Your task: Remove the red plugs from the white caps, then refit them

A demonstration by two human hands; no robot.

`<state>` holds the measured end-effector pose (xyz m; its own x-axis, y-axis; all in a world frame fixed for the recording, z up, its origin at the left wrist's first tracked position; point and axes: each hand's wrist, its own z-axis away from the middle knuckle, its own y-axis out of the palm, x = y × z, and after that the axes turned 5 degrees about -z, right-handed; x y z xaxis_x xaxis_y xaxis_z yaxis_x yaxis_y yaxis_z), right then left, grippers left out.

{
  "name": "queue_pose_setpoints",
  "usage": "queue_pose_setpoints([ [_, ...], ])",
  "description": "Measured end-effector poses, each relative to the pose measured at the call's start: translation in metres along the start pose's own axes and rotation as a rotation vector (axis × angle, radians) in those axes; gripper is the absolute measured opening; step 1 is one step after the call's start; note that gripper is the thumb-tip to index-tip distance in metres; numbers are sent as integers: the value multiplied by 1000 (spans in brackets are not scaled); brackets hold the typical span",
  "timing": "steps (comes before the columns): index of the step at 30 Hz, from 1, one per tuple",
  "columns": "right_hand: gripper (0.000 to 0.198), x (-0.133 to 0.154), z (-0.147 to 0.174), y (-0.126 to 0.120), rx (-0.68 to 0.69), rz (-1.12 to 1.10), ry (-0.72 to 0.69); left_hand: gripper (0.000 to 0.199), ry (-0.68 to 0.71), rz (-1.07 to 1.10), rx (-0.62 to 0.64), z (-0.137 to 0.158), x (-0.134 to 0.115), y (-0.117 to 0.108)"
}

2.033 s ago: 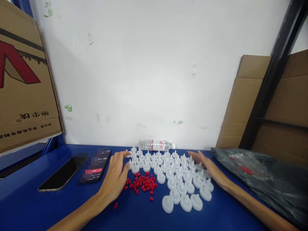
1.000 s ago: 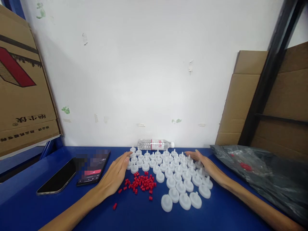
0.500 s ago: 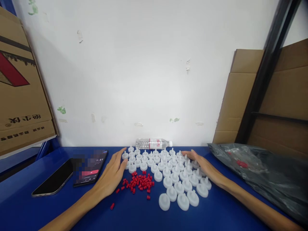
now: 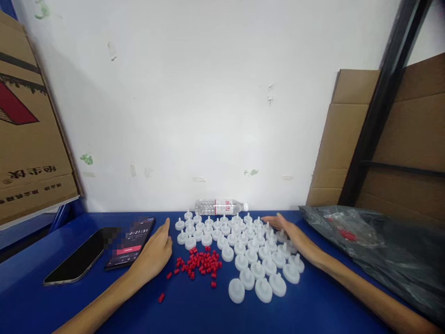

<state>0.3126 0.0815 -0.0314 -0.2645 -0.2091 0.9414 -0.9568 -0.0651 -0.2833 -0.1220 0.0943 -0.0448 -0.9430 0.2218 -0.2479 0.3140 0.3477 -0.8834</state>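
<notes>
On the blue table lies a broad group of white round plastic caps with nozzle tips (image 4: 239, 248), mostly standing nozzle up. In front of them, to the left, is a loose pile of small red caps (image 4: 203, 263). My left hand (image 4: 157, 248) rests between the dark phone with a lit timer screen (image 4: 130, 243) and the white caps, apart from the caps. It is empty, its index finger stretched forward and its other fingers partly hidden. Along the right edge of the white caps lies my right hand (image 4: 287, 231), fingers extended around the back corner, holding nothing.
A clear plastic bottle (image 4: 220, 207) lies on its side against the white wall. A second phone (image 4: 78, 260) is at the left. Dark plastic sheeting (image 4: 392, 260) covers the right side, with a clear bag of red pieces (image 4: 347, 233). Cardboard (image 4: 344, 144) leans behind it.
My left hand has drawn back to the left, away from the white caps, with its fingers closer together. My right hand and the caps stay nearly where they were; the view shifts slightly.
</notes>
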Motion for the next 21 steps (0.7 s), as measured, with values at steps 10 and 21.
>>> queue_pose_setpoints([
  [10,46,-22,-14,-32,-235,358,-89,58,82,-358,203,6,-14,-8],
  [21,34,-20,-10,-26,-98,579,-106,57,153,-491,256,5,-17,-21],
])
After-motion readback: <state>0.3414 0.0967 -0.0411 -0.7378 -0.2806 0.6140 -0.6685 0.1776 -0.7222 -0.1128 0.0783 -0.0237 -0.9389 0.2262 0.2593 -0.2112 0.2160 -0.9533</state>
